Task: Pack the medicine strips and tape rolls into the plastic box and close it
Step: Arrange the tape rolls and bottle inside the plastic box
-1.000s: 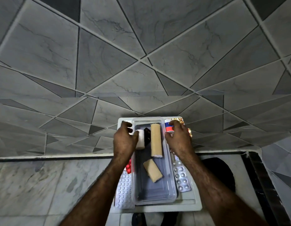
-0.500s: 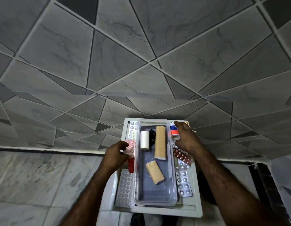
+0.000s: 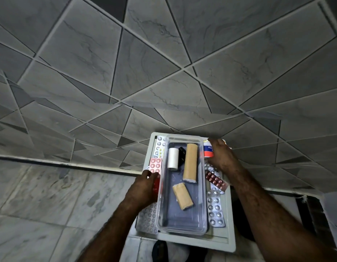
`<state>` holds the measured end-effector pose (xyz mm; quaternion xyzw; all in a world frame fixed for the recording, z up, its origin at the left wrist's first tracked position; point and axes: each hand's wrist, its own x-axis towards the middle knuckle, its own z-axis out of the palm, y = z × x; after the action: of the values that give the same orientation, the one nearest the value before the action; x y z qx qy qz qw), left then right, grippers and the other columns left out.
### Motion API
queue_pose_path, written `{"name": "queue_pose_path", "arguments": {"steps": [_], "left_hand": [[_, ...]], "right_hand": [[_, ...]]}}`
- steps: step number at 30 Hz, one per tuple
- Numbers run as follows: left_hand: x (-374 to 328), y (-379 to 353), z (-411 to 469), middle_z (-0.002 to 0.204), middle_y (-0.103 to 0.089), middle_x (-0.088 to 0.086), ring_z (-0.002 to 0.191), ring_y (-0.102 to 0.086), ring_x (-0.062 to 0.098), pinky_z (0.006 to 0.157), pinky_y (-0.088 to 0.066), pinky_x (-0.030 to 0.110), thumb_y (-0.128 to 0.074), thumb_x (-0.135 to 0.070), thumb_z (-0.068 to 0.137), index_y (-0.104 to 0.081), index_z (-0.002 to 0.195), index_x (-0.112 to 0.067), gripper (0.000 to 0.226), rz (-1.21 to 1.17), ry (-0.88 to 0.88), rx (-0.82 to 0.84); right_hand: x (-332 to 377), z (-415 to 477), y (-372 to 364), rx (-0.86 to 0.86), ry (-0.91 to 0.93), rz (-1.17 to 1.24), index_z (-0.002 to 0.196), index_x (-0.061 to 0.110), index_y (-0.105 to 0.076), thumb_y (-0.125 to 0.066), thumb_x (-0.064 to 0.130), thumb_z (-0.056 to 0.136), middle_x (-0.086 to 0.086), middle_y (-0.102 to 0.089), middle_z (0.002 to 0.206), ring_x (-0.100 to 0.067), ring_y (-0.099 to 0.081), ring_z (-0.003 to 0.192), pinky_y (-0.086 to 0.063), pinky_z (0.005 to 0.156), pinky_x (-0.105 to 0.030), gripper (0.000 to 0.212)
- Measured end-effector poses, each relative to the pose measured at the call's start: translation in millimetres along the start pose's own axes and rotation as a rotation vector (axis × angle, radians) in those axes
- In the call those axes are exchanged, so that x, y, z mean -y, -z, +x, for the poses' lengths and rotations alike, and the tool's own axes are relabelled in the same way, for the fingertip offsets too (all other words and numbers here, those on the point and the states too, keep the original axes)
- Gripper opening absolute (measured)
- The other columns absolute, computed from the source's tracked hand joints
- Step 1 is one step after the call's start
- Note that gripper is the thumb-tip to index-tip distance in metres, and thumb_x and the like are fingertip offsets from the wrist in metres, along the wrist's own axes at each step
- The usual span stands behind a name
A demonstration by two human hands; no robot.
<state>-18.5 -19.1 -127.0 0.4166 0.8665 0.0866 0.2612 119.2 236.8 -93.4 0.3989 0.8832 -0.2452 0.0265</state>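
Note:
A clear plastic box stands open on a white tray. Inside it lie a white tape roll, a long tan roll, a short tan roll and a small black item. My left hand is left of the box, its fingers closed over a red medicine strip, just below a pink strip. At the box's far right corner, my right hand grips a white roll with a red and blue label.
More strips lie on the tray: a silver one at the far left, a large white one at the near left, a maroon one and a silver one on the right. The floor is grey tile.
My left hand has let go of the white roll inside the box and moved back to the strips on the left. My right hand has stayed on the labelled roll.

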Motion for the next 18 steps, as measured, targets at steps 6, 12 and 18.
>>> {"name": "queue_pose_path", "arguments": {"steps": [6, 12, 18], "left_hand": [[-5.9, -8.7, -1.6, 0.12, -0.053, 0.013, 0.096, -0.06, 0.033, 0.08, -0.055, 0.042, -0.054, -0.026, 0.087, -0.056, 0.119, -0.015, 0.034, 0.064, -0.013, -0.101], [-5.1, -10.0, -1.0, 0.116, -0.057, 0.012, 0.094, -0.062, 0.031, 0.078, -0.054, 0.039, -0.06, -0.024, 0.083, -0.06, 0.118, -0.016, 0.036, -0.003, 0.001, -0.168], [-4.1, -7.7, -3.0, 0.1, -0.07, 0.004, 0.089, -0.067, 0.022, 0.078, -0.054, 0.032, -0.072, -0.018, 0.078, -0.067, 0.109, -0.02, 0.032, -0.287, 0.114, -0.218]], "right_hand": [[-3.9, -7.4, 2.0, -0.066, -0.032, 0.078, 0.137, 0.012, -0.046, -0.079, 0.016, 0.071, -0.012, -0.048, 0.135, -0.031, -0.053, 0.118, -0.046, 0.098, -0.04, 0.074], [-4.7, -17.2, 9.3, -0.173, -0.084, 0.163, 0.134, 0.012, -0.049, -0.08, 0.014, 0.07, -0.011, -0.05, 0.131, -0.029, -0.056, 0.112, -0.046, 0.094, -0.035, 0.071], [8.9, -30.4, 21.4, -0.295, -0.056, 0.225, 0.13, 0.015, -0.05, -0.08, 0.019, 0.072, -0.008, -0.051, 0.128, -0.026, -0.057, 0.107, -0.047, 0.089, -0.035, 0.066]]}}
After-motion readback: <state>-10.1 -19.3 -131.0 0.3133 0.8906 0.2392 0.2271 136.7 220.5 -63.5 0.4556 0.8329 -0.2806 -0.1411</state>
